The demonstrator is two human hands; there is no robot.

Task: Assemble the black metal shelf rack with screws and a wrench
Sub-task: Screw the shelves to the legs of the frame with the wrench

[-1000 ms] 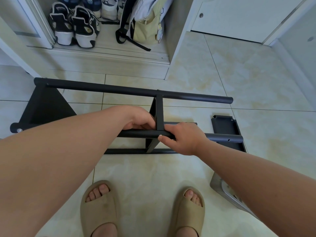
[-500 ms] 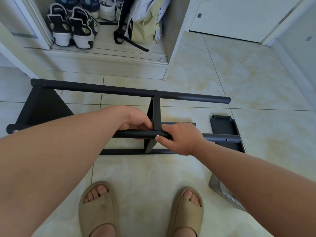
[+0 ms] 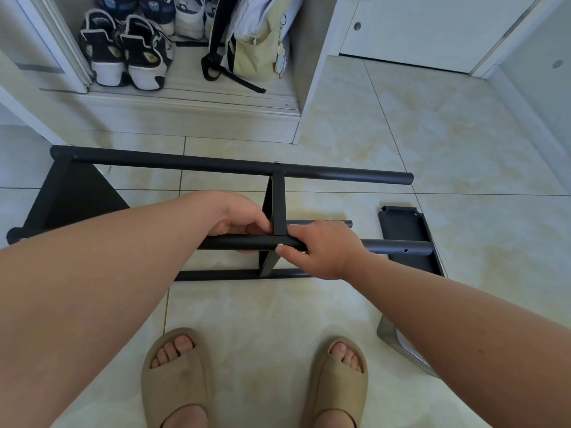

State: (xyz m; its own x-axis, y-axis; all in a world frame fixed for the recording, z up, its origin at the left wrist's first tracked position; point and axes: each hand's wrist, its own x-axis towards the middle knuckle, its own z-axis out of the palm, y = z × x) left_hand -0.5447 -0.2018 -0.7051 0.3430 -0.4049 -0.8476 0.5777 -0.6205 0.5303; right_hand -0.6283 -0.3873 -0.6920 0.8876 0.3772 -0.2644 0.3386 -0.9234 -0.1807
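The black metal shelf rack (image 3: pixel 216 163) stands partly built on the tiled floor, with a side panel at the left and long tubes running to the right. A flat cross brace (image 3: pixel 278 205) joins the far tube to the near tube (image 3: pixel 398 246). My left hand (image 3: pixel 238 219) grips the near tube just left of the brace, fingers curled under it. My right hand (image 3: pixel 318 248) is closed around the same tube right of the brace. A loose black end panel (image 3: pixel 404 230) lies flat on the floor at the right. No screw or wrench shows in either hand.
An open closet at the back holds sneakers (image 3: pixel 123 54) and a pale yellow bag (image 3: pixel 256 47). A white door (image 3: pixel 417 29) stands at the back right. A grey metal piece (image 3: pixel 398 344) lies under my right forearm. My feet in beige slides (image 3: pixel 179 375) stand close to the rack.
The view has shifted slightly, so the rack sits a little further left in the frame. Both hands keep the same hold on the near tube beside the brace.
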